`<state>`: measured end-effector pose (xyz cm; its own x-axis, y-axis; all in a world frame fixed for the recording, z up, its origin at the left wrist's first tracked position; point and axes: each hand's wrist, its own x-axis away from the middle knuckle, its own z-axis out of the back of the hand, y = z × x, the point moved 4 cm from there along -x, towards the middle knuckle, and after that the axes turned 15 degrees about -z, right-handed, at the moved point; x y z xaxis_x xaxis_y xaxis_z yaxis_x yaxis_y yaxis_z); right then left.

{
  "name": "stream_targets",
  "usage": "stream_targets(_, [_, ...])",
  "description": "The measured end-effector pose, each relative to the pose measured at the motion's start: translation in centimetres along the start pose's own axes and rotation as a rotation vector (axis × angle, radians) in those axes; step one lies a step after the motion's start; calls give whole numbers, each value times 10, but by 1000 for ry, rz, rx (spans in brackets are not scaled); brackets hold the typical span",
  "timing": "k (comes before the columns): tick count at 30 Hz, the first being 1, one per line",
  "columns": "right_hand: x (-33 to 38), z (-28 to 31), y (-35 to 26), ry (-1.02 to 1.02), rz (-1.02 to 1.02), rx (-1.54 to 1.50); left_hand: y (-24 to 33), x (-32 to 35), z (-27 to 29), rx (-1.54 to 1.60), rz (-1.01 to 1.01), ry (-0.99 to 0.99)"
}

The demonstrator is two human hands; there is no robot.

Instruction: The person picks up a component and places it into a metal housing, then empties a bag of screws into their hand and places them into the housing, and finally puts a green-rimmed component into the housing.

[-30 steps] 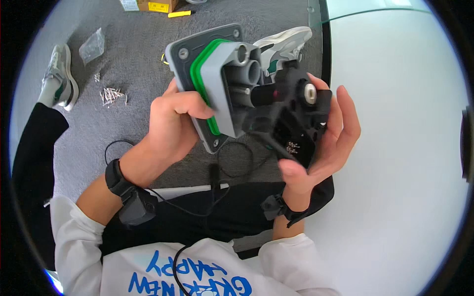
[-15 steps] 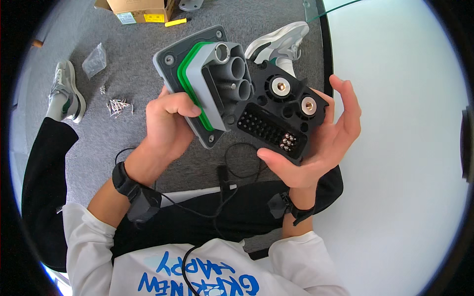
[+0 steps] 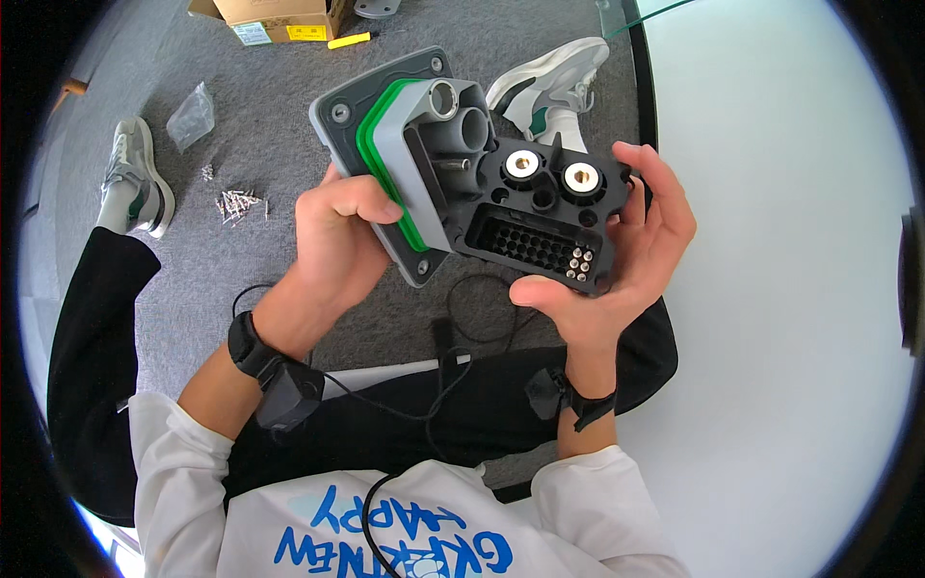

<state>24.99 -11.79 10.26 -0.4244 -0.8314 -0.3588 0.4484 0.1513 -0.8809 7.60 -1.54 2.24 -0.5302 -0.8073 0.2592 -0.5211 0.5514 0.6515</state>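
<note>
Left hand [image 3: 337, 236] grasps the grey housing [image 3: 405, 144] by its green-gasketed flange; right hand [image 3: 626, 250] cradles the black connector insert [image 3: 544, 217], butted against the housing's right side, long axis running left-right, above the lap.

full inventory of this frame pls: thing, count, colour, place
grey housing: 1, grey plate with green seal and grey tubes, gripped in left hand, above lap
black connector block: 1, black with two brass-ringed sockets and a pin grid, in right hand, against the housing
screws: small loose pile, silver, on carpet left of the housing
plastic bag: 1, clear, on carpet upper left
cardboard box: 1, brown, top edge
yellow item: 1, on carpet by the box
carpet: grey, under everything
white surface: 1, right side
cables: black, across lap
shoes: 2, white-grey with green, left and top centre
wrist devices: 2, black, one per wrist
left hand: holds housing
right hand: cradles block
</note>
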Motion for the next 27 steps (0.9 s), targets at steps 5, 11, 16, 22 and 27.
stream_targets(5, [-1, -2, 6, -1, -10, 47, 0, 1, 0, -9, -5, 12])
stream_targets(11, [-2, -2, 8, -22, -26, 56, -2, 2, -3, 33, -11, 67])
stream_targets(16, [1, 0, 18, 28, -117, -33, 3, 5, -6, 14, -4, 97])
stream_targets(22, [1, 3, 24, 59, -280, -113, 6, 0, -7, 92, -47, 87])
stream_targets(27, [-1, 1, 24, 32, -310, -119, 4, 0, -2, 68, -37, 94])
